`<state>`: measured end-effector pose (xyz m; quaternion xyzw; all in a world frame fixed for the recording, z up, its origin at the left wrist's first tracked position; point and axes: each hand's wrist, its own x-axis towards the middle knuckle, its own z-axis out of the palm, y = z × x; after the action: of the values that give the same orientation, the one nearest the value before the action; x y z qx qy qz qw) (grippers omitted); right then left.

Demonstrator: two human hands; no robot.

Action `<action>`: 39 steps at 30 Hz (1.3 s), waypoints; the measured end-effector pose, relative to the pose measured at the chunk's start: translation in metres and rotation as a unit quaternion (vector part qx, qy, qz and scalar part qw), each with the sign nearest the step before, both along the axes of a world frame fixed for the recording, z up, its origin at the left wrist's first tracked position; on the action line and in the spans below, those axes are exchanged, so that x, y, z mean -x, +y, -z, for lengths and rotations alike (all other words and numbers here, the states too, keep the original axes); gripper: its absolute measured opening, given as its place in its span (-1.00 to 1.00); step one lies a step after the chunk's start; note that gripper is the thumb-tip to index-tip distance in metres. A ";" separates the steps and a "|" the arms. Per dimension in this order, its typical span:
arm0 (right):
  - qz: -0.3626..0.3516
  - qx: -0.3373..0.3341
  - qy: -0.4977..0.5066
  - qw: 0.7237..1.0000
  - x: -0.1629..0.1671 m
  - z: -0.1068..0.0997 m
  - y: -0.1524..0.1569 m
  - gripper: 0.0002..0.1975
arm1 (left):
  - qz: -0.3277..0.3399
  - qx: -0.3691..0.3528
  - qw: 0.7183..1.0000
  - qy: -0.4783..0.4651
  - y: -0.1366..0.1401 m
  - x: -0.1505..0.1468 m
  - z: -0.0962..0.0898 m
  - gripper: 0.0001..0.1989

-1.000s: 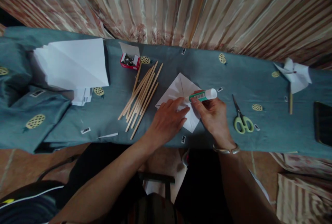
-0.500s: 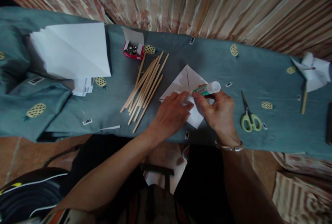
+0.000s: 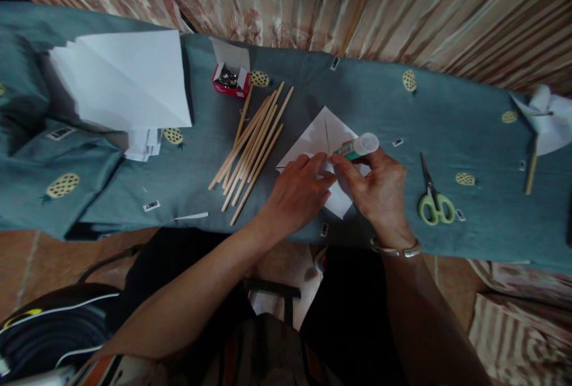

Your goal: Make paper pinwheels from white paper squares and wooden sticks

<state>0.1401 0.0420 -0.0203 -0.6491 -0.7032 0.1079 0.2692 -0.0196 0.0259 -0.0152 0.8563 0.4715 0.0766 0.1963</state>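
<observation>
A square of white paper (image 3: 308,137) with dark crease lines lies on the cloth, turned like a diamond. My left hand (image 3: 300,196) rests over its left half, fingers bent and holding the paper near its middle. My right hand (image 3: 379,186) grips a glue stick (image 3: 357,146) with a green label and white end. The glue stick is tilted, its lower end close to the paper's centre and hidden by my fingers. To the right of this hand lie scissors (image 3: 432,198) with light green handles. Wooden sticks (image 3: 252,156) lie in a loose pile left of the paper.
White paper sheets (image 3: 134,79) are stacked at the left, with smaller pieces (image 3: 142,145) below. Behind the sticks stands an open red box (image 3: 231,81) of shiny metal bits. A paper pinwheel (image 3: 547,121) on a stick lies far right. A paper sliver (image 3: 192,216) is near the front edge.
The view has shifted slightly. Both hands keep almost the same place on the paper, and the glue stick leans a little differently in my right hand.
</observation>
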 end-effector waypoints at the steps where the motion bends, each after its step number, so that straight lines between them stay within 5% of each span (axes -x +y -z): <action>1: -0.001 0.000 0.001 1.000 0.000 0.000 0.000 -0.62 | 0.000 0.002 1.000 0.003 0.000 0.000 0.000 -0.69; 39: -0.042 0.036 -0.009 0.998 0.001 -0.009 -0.002 -0.67 | -0.003 -0.016 1.000 -0.002 -0.001 0.001 0.003 -0.68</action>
<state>0.1389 0.0398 -0.0109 -0.6291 -0.7281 0.1384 0.2343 -0.0211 0.0245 -0.0179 0.8576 0.4727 0.0866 0.1835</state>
